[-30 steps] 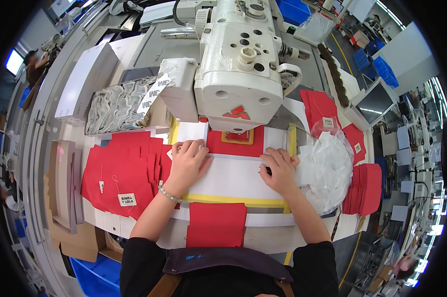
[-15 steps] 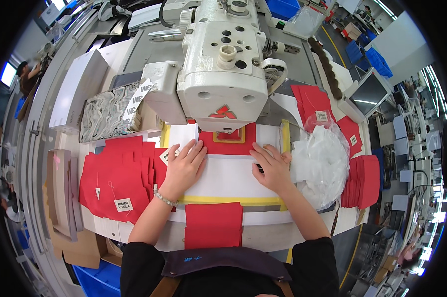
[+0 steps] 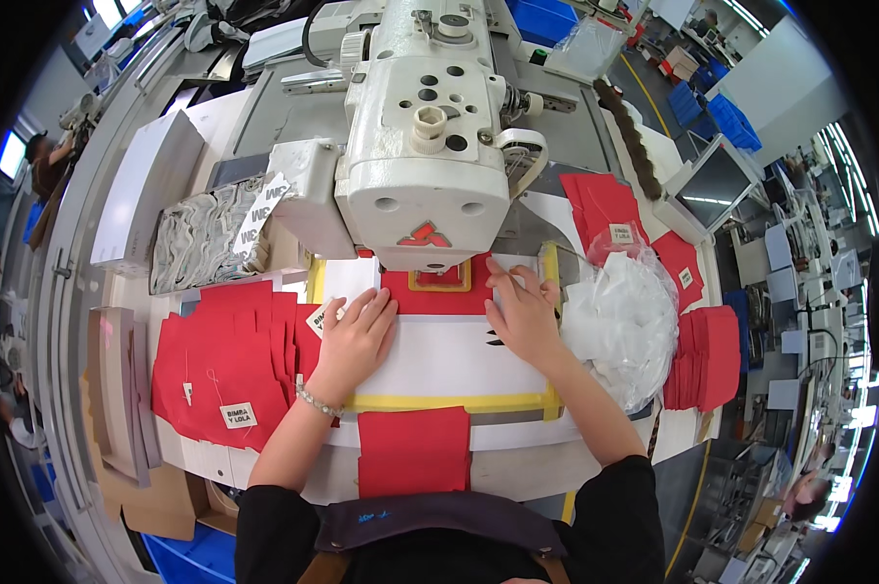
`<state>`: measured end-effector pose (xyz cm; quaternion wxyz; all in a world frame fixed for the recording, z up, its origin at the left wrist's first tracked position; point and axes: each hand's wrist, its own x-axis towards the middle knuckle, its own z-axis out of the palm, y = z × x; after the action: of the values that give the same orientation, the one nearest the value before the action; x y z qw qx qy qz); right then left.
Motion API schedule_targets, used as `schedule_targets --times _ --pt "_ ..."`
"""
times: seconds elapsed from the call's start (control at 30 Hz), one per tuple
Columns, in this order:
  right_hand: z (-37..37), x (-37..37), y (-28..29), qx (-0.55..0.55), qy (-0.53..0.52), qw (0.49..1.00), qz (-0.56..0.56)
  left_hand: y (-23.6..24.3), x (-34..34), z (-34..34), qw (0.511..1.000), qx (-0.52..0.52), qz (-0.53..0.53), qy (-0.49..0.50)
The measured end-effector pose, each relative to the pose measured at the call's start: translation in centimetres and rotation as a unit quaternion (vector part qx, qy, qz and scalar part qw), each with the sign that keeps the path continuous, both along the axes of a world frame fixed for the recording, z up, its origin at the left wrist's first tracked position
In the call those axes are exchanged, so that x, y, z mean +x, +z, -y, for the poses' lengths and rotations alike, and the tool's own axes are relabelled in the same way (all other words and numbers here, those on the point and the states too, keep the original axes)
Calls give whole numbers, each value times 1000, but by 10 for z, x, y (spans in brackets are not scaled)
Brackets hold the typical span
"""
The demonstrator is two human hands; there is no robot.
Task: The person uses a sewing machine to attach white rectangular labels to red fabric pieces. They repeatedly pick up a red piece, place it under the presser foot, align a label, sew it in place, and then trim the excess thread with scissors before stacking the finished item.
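A flat red piece lies under the head of a white industrial sewing machine. A yellow-edged frame sits on that piece beneath the machine head. My left hand rests flat at the piece's left edge, its fingers stretched out and a beaded bracelet at the wrist. At the right edge my right hand has its fingers spread, the fingertips near the piece's far right corner. Both hands lie over a white plate bordered with yellow tape. Small black marks show by my right thumb.
Red stacked pieces with tags lie left; another red stack is near me, and one far right. A clear plastic bag of white pieces sits right. A box of scraps and a small screen flank the machine.
My right hand has slid farther away from me along the red piece's right edge. The left hand stays nearly in place. The whole view has shifted slightly.
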<state>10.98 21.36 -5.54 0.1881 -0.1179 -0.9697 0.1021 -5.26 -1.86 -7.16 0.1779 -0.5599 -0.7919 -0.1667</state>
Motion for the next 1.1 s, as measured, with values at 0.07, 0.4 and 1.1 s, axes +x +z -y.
schedule_targets --times 0.07,0.4,1.1 --pt "-2 0 -4 25 5 1000 -5 0 0 0 1000 0 3 -2" --pt "10 2 -1 103 -21 994 -20 -1 0 1 1000 -3 11 0" --pt "25 31 -6 114 23 993 -19 12 1 8 999 10 26 -44"
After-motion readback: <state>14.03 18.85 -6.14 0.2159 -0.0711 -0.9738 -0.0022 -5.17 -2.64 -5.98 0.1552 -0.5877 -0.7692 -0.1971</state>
